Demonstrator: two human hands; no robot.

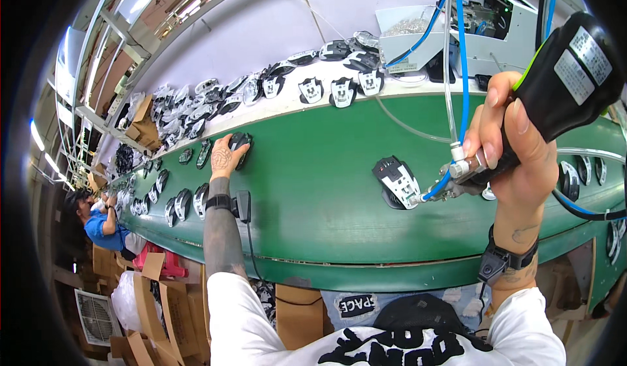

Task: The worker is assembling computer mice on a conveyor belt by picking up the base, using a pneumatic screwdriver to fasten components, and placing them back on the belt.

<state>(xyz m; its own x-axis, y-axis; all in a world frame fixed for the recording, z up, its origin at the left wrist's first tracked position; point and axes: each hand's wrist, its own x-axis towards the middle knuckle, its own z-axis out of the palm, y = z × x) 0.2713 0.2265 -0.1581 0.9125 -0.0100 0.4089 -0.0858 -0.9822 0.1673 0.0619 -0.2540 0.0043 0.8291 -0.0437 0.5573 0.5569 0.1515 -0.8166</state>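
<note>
I have the right hand (516,144) round the driver (567,78); if it presses, the unheld white mouse (397,178) could skid. At nine o'clock, the left hand (225,157) pinches a black mouse (242,140).

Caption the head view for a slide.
Right-hand grip points a black power screwdriver at a computer mouse on a green conveyor belt; left-hand grip holds another mouse.

A long, smooth green work surface (307,222) carried a black-and-white, mouse-shaped plastic part (400,182) near its middle and similar dark, rounded parts (182,204) toward its left. Along its far edge, a narrow white ledge (285,106) bore more black-and-white plastic parts (342,93) and an open brown cardboard box (145,129).
</note>
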